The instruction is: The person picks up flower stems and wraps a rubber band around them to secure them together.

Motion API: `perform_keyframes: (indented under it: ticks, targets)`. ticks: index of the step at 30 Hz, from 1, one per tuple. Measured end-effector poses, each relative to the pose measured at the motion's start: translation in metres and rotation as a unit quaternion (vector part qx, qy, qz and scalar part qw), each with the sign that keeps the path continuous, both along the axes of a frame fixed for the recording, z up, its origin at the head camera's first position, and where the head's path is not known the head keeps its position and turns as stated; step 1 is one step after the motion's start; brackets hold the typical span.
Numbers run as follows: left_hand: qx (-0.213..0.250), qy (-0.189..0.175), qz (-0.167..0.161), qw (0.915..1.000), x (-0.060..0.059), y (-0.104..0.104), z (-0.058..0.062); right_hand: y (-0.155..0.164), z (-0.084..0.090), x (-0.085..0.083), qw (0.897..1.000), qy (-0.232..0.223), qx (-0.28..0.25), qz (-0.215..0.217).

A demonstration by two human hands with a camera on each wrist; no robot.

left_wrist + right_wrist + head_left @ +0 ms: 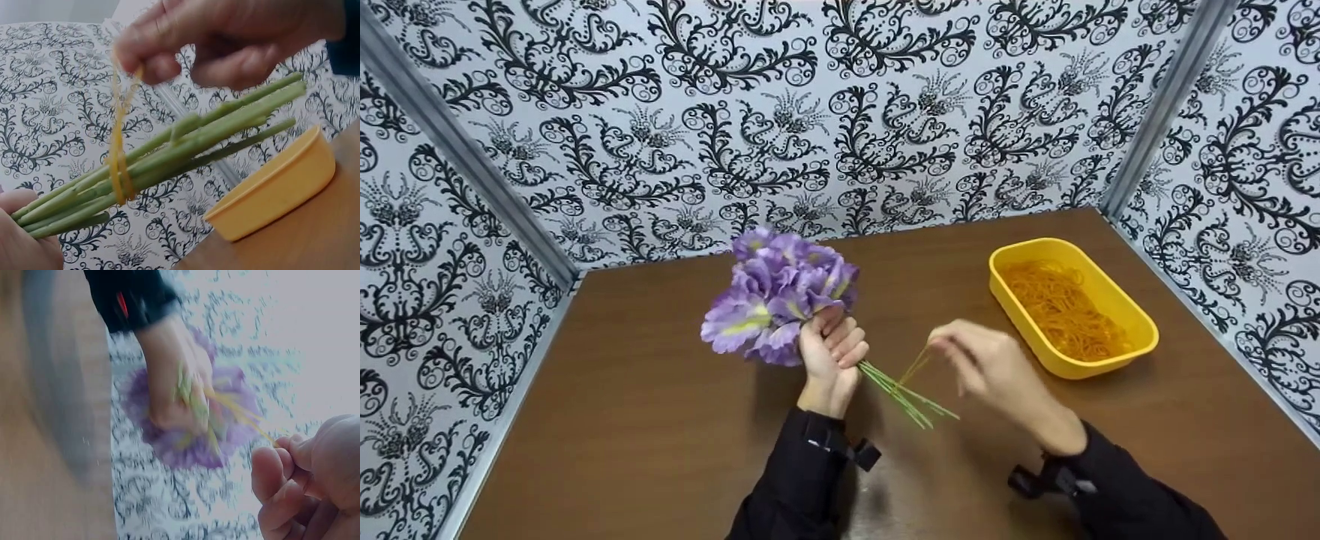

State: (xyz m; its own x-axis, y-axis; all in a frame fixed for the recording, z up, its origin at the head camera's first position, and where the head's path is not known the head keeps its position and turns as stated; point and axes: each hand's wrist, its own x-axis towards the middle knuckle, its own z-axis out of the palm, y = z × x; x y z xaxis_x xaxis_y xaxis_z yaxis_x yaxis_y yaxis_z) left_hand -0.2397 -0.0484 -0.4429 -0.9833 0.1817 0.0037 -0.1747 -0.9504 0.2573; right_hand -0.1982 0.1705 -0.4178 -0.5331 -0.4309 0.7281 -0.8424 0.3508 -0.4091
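- Left hand (831,352) fist closed around the stems (901,390) of a bunch of purple artificial flowers (778,296), held above the brown table (645,420); blooms point up and away, bare stem ends stick out toward the right hand.
- Right hand (986,364) pinches a yellow rubber band (118,152) between thumb and fingers, remaining fingers curled in.
- Left wrist view: the band already loops around the green stems near the left fist and is pulled taut upward, away from the bundle.
- Right wrist view is blurred; it shows only the stretched band running from the fingertips (270,467) to the gripped stems.
- Yellow tub (1140,330) of further bands sits on the table just right of the right hand, not touched.
- Judged step: binding the stems, with one turn on and the band under stretch.
- Judged next move: twist the stretched loop and pass it over the stem ends for a further turn; this calls for steady tension, and a firm left grip so the stems do not splay or slide.
- Risk: the band slipping off the pinch.
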Motion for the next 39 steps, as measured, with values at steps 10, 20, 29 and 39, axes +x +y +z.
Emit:
perform_keyframes:
  ticks: [10,20,29,39]
  targets:
    - [0.043,-0.002,-0.211,0.9765,0.008,0.006,0.004,0.030,-0.003,-0.030,0.996,-0.063,-0.032,-0.062]
    - [0.056,-0.004,-0.232,0.9710,0.015,0.014,0.014,0.024,-0.040,-0.049,0.992,-0.085,0.029,-0.089]
    - [0.070,-0.017,-0.196,0.9780,0.018,0.016,0.015,-0.007,-0.073,-0.038,0.985,-0.090,0.126,-0.074]
    - [0.102,-0.020,-0.119,0.9874,0.021,0.014,0.018,-0.044,-0.081,0.012,0.970,0.026,0.233,-0.065]
